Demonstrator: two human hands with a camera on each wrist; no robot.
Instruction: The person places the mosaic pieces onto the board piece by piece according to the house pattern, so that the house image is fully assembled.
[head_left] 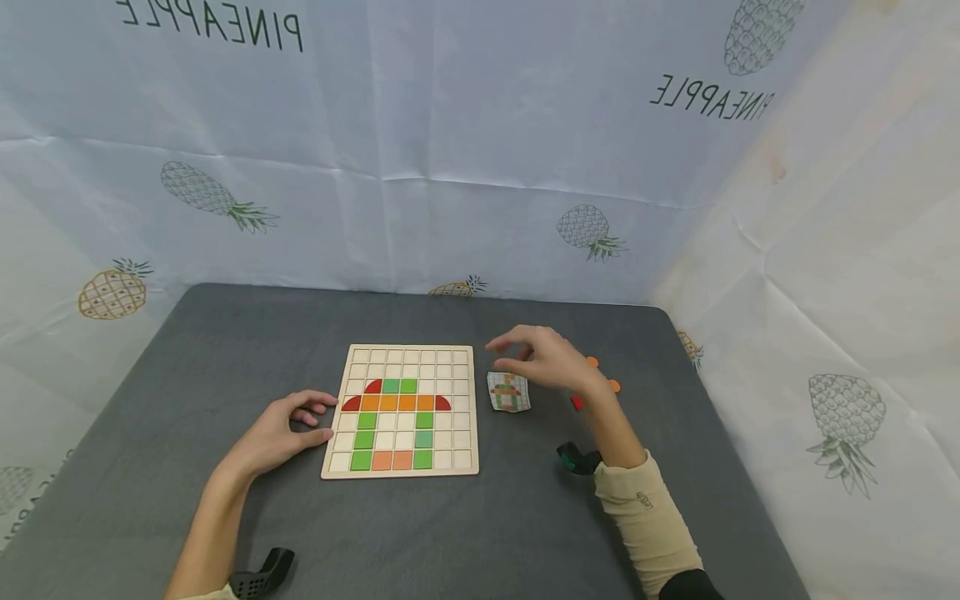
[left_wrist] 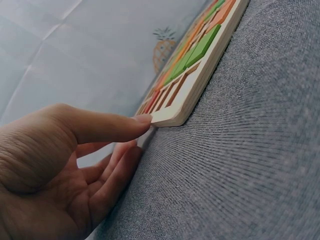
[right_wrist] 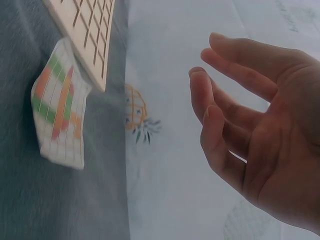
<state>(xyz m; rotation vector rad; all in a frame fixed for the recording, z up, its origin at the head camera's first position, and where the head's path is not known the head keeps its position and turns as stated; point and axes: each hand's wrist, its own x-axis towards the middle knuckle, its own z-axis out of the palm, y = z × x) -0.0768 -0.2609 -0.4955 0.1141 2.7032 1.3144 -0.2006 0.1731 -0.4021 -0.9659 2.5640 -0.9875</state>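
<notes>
A square wooden grid board (head_left: 457, 417) lies on the table with green, orange, salmon and red pieces set in some of its cells. At its left edge my left hand (head_left: 273, 429) touches the rim with thumb and forefinger, the other fingers loosely bent. In the left wrist view the thumb (left_wrist: 117, 127) meets the board's corner (left_wrist: 170, 117). My right hand (head_left: 551, 358) is raised above a small creased pattern card (head_left: 508, 392), holding nothing. The right wrist view shows its fingers (right_wrist: 202, 92) spread and slightly bent, apart from the card (right_wrist: 60, 110).
Two orange pieces (head_left: 615, 386) and a red piece (head_left: 577, 402) lie by my right forearm, partly hidden. Black wrist devices (head_left: 262, 573) are at both wrists. Pineapple-print cloth (head_left: 450, 100) hangs behind the grey table (head_left: 480, 542) and along its sides.
</notes>
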